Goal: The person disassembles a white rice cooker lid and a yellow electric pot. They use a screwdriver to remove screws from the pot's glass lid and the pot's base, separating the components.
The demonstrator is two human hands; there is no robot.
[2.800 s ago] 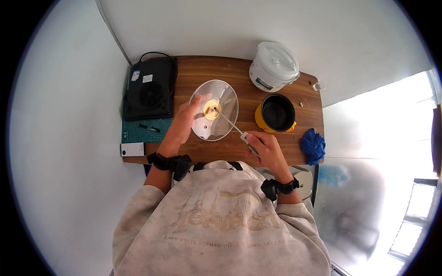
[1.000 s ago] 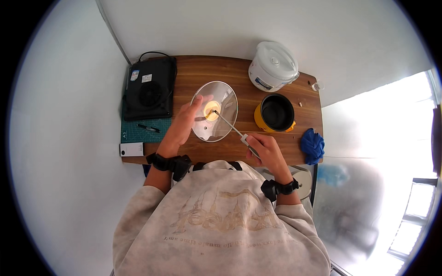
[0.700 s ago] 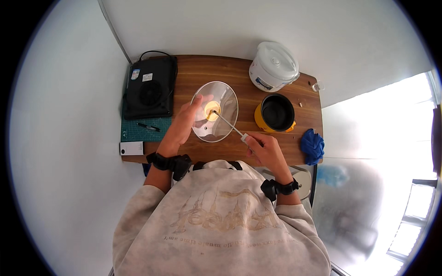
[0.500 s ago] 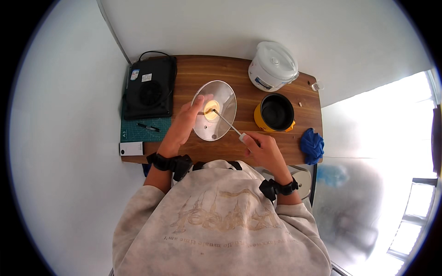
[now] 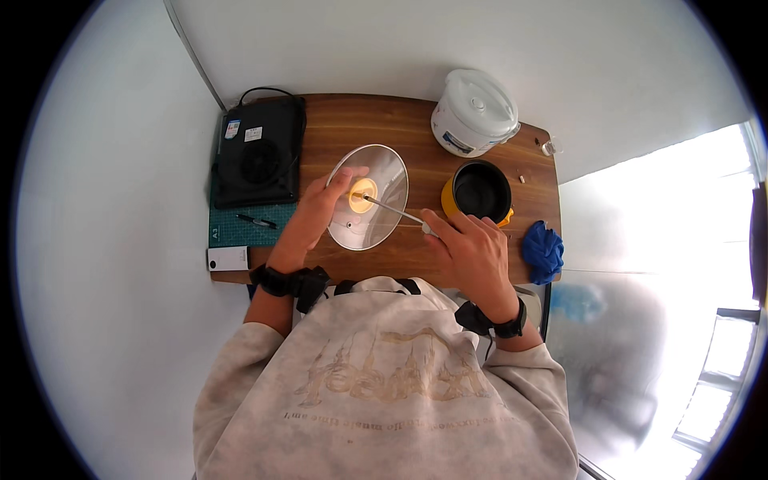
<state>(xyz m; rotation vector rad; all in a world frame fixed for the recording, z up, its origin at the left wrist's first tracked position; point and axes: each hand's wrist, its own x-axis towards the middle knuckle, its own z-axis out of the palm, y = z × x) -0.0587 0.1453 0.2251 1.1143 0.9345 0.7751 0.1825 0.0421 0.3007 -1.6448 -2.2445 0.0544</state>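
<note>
Above the table's middle I hold up a clear pot lid (image 5: pixel 384 172) with a metal rim and a yellow knob (image 5: pixel 362 200) at its centre. My left hand (image 5: pixel 324 196) grips the lid from its left side, the fingers seen partly through it and around the knob. In my right hand (image 5: pixel 472 252) is a screwdriver (image 5: pixel 398 211); its pale handle lies mostly hidden in the fingers. The shaft runs left to the centre of the lid, its tip at the middle of the knob. A yellow pot (image 5: pixel 480 196), black inside, stands just beyond the right hand.
At the left, a black induction cooker (image 5: pixel 260 160) lies underside up beside a green cutting mat (image 5: pixel 232 230) bearing a pen (image 5: pixel 256 220). A white box (image 5: pixel 228 258) is at the near left. A white rice cooker (image 5: pixel 476 112) stands back right; a blue cloth (image 5: pixel 542 252) hangs over the right edge.
My right hand has moved right and turned, its back now facing up over the screwdriver handle. The lid has shifted slightly left and nearer, with the screwdriver tip still at its centre.
</note>
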